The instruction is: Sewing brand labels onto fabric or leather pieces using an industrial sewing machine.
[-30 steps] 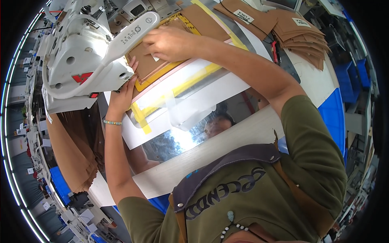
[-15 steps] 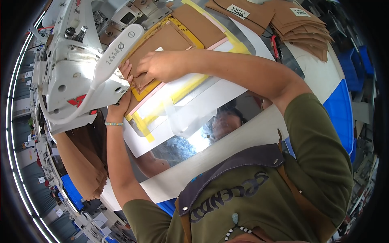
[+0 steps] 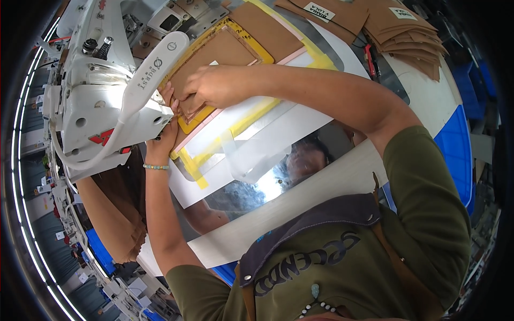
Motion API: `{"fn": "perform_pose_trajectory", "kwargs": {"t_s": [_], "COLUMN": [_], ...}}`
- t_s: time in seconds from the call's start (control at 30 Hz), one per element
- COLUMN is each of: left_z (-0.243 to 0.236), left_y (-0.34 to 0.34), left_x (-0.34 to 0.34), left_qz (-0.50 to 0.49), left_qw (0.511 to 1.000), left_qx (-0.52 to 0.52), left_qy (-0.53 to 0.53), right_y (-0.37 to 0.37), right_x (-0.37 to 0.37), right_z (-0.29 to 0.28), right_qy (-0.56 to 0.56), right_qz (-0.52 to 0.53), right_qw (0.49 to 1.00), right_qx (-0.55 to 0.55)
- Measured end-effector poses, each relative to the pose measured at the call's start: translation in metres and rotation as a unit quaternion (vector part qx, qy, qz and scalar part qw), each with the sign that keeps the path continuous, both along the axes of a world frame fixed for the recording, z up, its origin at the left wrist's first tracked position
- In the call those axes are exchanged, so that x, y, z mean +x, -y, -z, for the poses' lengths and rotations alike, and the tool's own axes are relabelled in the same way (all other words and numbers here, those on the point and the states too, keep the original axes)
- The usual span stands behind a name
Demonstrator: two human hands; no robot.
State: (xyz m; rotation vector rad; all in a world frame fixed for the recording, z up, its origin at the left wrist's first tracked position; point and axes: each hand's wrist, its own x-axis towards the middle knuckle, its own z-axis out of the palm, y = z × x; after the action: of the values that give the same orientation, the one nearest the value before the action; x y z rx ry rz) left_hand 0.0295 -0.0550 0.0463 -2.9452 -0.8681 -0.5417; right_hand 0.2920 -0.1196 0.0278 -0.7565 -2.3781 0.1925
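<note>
A brown panel (image 3: pixel 227 48), apparently leather or card, lies inside a yellow-edged frame (image 3: pixel 262 51) with a small white tag on it. My right hand (image 3: pixel 217 85) rests on the panel's near left part, fingers bent and apart, tips touching it. My left hand (image 3: pixel 170 120) is at the frame's left corner, fingers spread along its edge. The white sewing machine head (image 3: pixel 99 115) and a white lamp (image 3: pixel 155 64) hide part of that hand. Under the frame lies a clear template (image 3: pixel 243 155) with yellow and pink tape strips, on white paper (image 3: pixel 187 195).
Brown pieces lie stacked (image 3: pixel 401 35) at the far right, with red-handled snips (image 3: pixel 369 59) near them. More brown pieces (image 3: pixel 110 214) hang at the left below the machine. A blue bin (image 3: pixel 452 155) stands at the right. A shiny metal plate (image 3: pixel 241 195) lies in front of me.
The whole view has shifted slightly to the right. Both hands stay at the same places on the frame and panel, with only slight finger movement.
</note>
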Motion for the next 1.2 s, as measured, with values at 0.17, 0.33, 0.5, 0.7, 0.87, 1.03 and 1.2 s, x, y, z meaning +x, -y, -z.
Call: {"fn": "perform_pose_trajectory", "kwargs": {"t_s": [0.17,0.33,0.5,0.7,0.87,1.03,1.2], "left_z": [-0.005,-0.001,-0.018,-0.004,0.009,0.024,0.036], "left_y": [-0.006,-0.015,-0.015,-0.030,-0.040,-0.056,-0.071], "left_x": [0.003,-0.024,-0.002,-0.021,-0.038,-0.053,-0.071], "left_qz": [0.008,0.040,0.076,0.080,0.074,0.069,0.060], "left_qw": [0.999,0.999,0.996,0.994,0.994,0.993,0.993], "left_qx": [0.020,-0.036,0.029,0.056,0.065,0.076,0.086], "left_qy": [-0.037,-0.009,-0.041,-0.041,-0.049,-0.056,-0.062], "right_y": [0.001,-0.003,0.002,0.001,-0.003,-0.007,-0.006], "right_x": [0.003,-0.001,0.002,0.002,0.002,0.002,-0.001], "right_z": [-0.005,0.003,-0.007,-0.004,-0.003,-0.003,-0.005], "right_qy": [0.055,-0.033,0.018,0.041,0.042,0.037,0.039], "right_qz": [0.006,0.015,0.045,0.026,0.018,0.016,0.018], "right_qw": [0.998,0.998,0.997,0.998,0.999,0.999,0.999], "right_qx": [-0.028,-0.051,-0.065,-0.035,-0.031,-0.023,-0.025]}}
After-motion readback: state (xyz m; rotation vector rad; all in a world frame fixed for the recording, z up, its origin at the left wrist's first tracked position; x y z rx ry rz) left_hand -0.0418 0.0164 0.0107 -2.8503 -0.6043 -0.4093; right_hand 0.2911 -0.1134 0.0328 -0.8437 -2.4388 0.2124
